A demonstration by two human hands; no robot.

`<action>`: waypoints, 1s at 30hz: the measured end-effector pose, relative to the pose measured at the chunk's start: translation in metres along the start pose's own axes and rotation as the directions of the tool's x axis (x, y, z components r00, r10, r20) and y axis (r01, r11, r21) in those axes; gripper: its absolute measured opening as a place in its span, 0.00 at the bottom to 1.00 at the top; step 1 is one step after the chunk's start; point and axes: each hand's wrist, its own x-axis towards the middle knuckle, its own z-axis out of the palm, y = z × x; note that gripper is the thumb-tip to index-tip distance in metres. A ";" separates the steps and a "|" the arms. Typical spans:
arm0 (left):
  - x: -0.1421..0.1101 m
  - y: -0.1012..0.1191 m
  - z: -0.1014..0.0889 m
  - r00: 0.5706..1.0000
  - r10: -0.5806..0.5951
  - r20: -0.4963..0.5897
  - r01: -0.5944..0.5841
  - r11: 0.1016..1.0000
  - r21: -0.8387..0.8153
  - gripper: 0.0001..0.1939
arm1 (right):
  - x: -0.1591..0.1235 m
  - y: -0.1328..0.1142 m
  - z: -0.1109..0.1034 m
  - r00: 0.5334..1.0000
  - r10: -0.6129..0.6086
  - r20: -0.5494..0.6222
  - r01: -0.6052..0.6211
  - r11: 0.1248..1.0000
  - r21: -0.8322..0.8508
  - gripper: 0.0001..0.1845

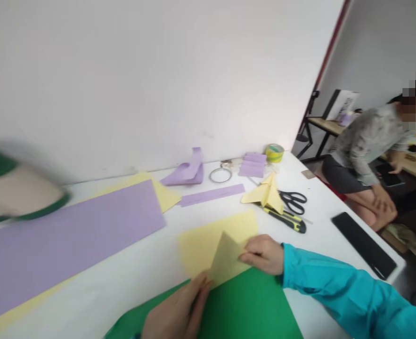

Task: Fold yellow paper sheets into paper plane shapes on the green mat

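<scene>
A sheet of yellow paper (200,240) lies partly over a green sheet (250,306), with one part folded up into a shaded, pointed flap. My left hand (179,306) pinches the paper at the flap's lower left, its fingers closed. At the right side, my right hand (264,254) has its thumb and fingers closed on the flap's edge. Beyond it sit a folded yellow paper plane (267,194), black scissors (293,201) and a black-and-yellow utility knife (289,220).
Large purple paper (80,235) covers yellow paper on the left, near a blurred beige-and-green object (24,188). Along the wall are a purple strip (213,195), curled purple paper (191,172), a metal ring (220,175) and a tape roll (274,153). A black phone-like slab (363,245) lies right; a person (363,136) sits beyond.
</scene>
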 end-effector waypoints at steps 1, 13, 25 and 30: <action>0.001 0.004 -0.001 0.999 -0.034 0.031 0.034 0.999 0.011 0.15 | -0.001 -0.002 0.000 0.997 0.061 -0.038 -0.062 0.998 -0.005 0.27; 0.009 0.017 -0.006 0.993 -0.118 -0.004 0.117 0.988 -0.096 0.12 | -0.001 -0.008 -0.003 0.991 0.114 -0.073 -0.123 0.985 -0.120 0.22; 0.004 0.010 -0.011 0.936 0.294 0.195 -0.253 0.945 -0.208 0.11 | 0.000 -0.015 -0.012 0.876 -0.410 0.252 0.438 0.897 -0.062 0.13; -0.016 0.021 -0.008 0.936 0.287 0.204 -0.266 0.956 -0.125 0.16 | -0.001 -0.015 -0.014 0.858 -0.399 0.323 0.444 0.893 -0.075 0.21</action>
